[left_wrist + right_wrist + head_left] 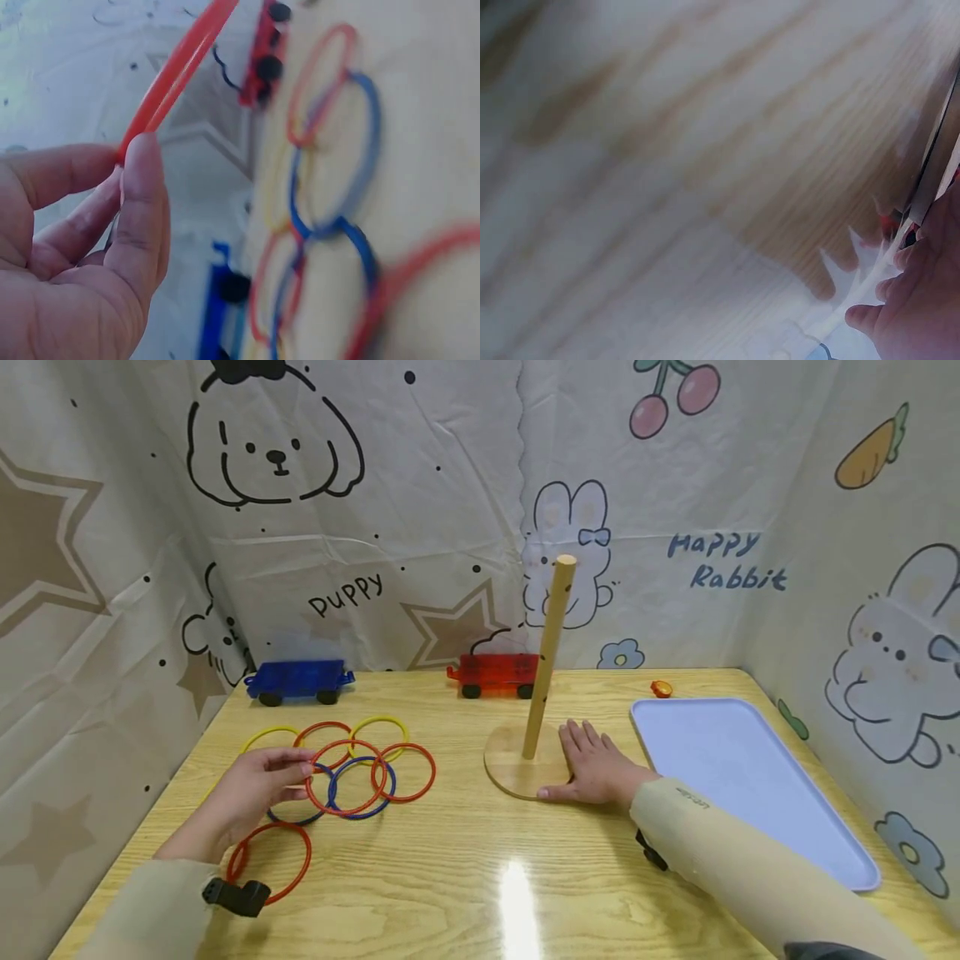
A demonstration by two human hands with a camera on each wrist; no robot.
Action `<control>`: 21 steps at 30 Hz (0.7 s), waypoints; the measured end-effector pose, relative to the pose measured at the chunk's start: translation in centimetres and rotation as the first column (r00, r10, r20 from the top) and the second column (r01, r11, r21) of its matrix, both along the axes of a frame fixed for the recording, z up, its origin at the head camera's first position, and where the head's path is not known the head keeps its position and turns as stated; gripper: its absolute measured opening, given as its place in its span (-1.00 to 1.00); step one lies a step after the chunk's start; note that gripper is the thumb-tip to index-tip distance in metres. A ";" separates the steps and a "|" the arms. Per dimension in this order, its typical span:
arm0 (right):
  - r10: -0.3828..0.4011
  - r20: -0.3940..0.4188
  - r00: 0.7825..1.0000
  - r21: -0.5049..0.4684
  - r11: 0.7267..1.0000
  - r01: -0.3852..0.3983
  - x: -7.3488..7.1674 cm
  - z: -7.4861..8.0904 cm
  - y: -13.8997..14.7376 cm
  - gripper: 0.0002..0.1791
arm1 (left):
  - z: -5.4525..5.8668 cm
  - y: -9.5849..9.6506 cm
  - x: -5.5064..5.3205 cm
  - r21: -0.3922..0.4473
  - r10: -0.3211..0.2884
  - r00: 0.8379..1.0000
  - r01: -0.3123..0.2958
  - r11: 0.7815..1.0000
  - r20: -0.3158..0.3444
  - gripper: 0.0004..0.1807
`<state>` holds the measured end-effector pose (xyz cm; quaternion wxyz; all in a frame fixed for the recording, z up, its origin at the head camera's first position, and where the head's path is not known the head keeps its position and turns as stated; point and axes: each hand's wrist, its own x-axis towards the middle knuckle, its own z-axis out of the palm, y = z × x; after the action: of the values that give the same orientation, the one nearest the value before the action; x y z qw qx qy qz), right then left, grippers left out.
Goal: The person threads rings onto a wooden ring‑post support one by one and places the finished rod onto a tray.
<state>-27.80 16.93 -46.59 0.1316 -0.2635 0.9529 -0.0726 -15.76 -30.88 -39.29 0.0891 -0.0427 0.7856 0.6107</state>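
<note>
My left hand (255, 789) pinches a red ring (347, 742) between thumb and fingers; this ring overlaps the others in the head view. In the left wrist view the same ring (180, 71) rises edge-on from the fingertips. Beneath and around it lie several thin rings, among them a blue ring (362, 817), a red ring (435, 771) and a yellow ring (380, 719). Closer to the left wrist is another red ring (309, 852). My right hand (598, 768) rests, fingers straight, on the round wooden base (513, 779) of an upright post (551, 664).
At the back stand a blue toy wagon (297, 682) and a red toy wagon (495, 672). On the right lies a pale blue tray (738, 768), partly under the right forearm. A small orange object (662, 689) sits behind it. Printed curtains (442, 510) enclose the table.
</note>
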 end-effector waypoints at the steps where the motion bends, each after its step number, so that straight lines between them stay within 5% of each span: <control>1: 0.000 0.002 1.000 0.002 1.000 0.000 0.0 0.0 0.0 0.45 | 0.5 0.5 -0.4 0.003 -0.003 1.000 0.003 1.000 -0.018 -0.56; 10: 0.009 0.010 1.000 0.038 0.999 -0.009 0.4 1.1 -0.4 0.40 | 6.2 5.5 -4.2 0.066 -0.007 0.990 0.017 0.998 -0.140 -0.59; 21: 0.014 0.028 1.000 0.085 0.996 -0.016 0.5 1.7 -0.6 0.38 | 12.9 12.3 -6.9 0.228 -0.005 0.962 0.070 0.971 -0.273 -0.75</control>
<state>-27.25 16.30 -44.86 0.1564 -0.2637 0.9512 -0.0343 -22.62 -18.59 -26.43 -0.0028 0.0671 0.7130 0.6979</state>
